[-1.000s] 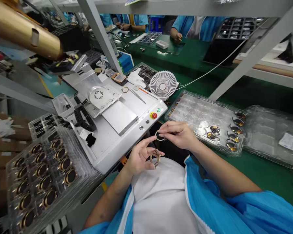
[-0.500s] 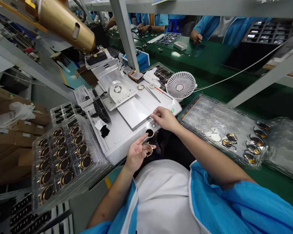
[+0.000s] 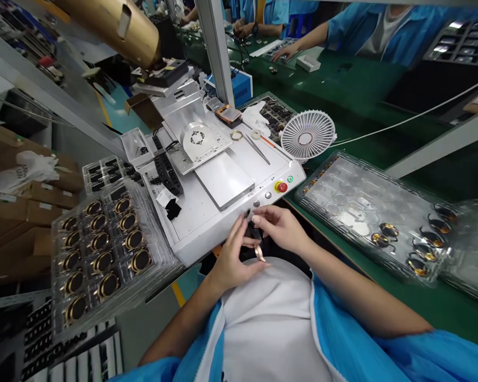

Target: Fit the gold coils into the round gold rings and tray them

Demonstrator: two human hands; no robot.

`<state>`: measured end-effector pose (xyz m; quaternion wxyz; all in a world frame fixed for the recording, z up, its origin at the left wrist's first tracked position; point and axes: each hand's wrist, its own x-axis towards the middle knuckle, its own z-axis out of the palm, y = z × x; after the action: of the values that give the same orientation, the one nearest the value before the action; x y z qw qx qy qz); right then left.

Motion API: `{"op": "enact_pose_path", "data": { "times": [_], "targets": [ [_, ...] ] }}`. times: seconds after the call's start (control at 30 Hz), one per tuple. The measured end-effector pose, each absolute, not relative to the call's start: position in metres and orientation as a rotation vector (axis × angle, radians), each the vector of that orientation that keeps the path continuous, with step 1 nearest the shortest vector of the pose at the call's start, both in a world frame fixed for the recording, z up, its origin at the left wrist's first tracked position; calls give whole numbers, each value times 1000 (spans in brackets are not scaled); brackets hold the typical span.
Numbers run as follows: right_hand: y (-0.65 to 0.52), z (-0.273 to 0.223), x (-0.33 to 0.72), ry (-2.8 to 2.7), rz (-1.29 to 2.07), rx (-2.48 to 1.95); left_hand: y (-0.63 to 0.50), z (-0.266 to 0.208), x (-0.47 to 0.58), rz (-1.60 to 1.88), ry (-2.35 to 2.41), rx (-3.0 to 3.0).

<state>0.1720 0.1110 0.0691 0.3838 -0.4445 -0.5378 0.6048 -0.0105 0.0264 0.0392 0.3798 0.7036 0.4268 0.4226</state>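
Note:
My left hand (image 3: 231, 259) is closed on a gold metal ring (image 3: 258, 253), which looks like a watch case and is seen edge-on between the fingers. At the fingertips of the same hand is a small black piece (image 3: 247, 213), turned edge-on. Close beside it, my right hand (image 3: 283, 229) has its thumb and forefinger pinched together; what they hold, if anything, is too small to make out. Both hands are in front of the white machine base (image 3: 193, 241), above my lap.
To the left is a stack of clear trays (image 3: 159, 254) with gold-rimmed black discs. The machine carries a metal fixture (image 3: 199, 140), tweezers (image 3: 257, 148) and a red stop button (image 3: 281, 187). A white fan (image 3: 308, 135) and a clear tray (image 3: 342, 207) with round parts are to the right.
My right hand has drawn back from the machine's front panel toward my left hand, uncovering the red button. My left hand has turned, so the ring and black piece now show edge-on.

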Motion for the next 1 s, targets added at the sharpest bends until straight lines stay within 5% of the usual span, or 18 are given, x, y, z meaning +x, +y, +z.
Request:
{"op": "enact_pose_path", "data": {
  "times": [0.13, 0.4, 0.8, 1.0],
  "targets": [
    [101, 70, 176, -1105, 1613, -1095, 38, 38, 3, 769, 1098, 2144],
    [106, 79, 195, -1061, 1715, -1046, 42, 43, 6, 1176, 765, 1594],
    [106, 76, 194, -1080, 1777, -1072, 42, 45, -4, 826, 995, 2033],
    [103, 83, 194, -973, 1810, -1041, 45, 44, -5, 1187, 814, 1449]
  ]
}}
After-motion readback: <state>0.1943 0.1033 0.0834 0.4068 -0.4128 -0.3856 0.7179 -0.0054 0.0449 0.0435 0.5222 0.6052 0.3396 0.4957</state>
